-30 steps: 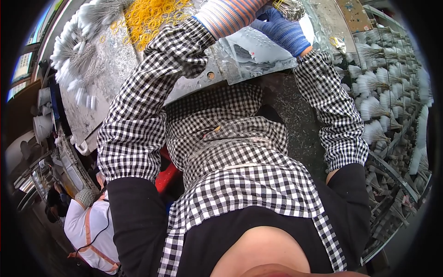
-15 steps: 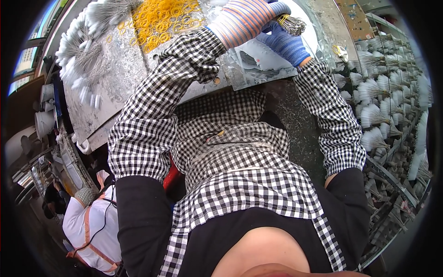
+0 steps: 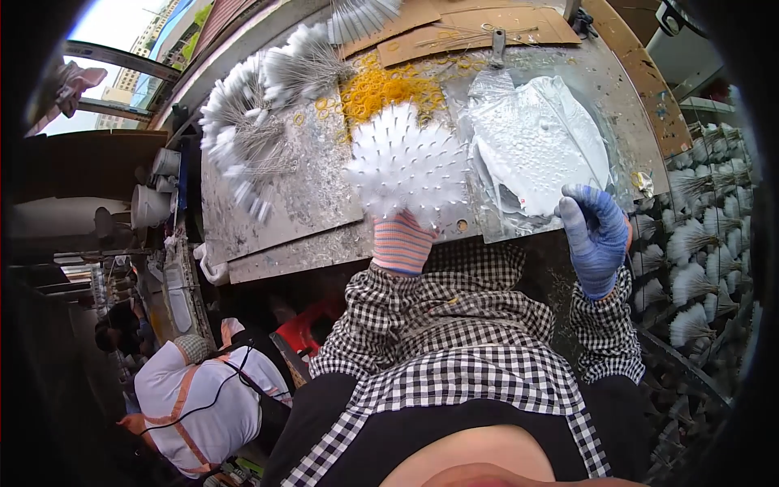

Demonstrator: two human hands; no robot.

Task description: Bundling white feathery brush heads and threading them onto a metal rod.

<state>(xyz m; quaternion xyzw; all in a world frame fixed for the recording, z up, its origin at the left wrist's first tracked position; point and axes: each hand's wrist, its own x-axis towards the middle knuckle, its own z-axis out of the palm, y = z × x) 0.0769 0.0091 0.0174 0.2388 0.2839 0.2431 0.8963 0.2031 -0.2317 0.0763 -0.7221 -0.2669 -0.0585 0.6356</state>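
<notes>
Two gloved hands work at the desk's near edge. The left hand, in a striped glove, has its fingers wrapped around the underside of a white bundle; most of them are hidden beneath it. That low hold seems meant to leave the spiky, fanned tips free and facing up. The bundle sits in view between the heap of yellow rings and the lumpy white layer, all within easy reach. Off to the right, the blue-gloved right hand curls its fingers with tips close together; whether they pinch anything I can't make out. More wire-stemmed bundles lie at the desk's left, their white ends mostly outward, probably so the tips stay uncrushed.
</notes>
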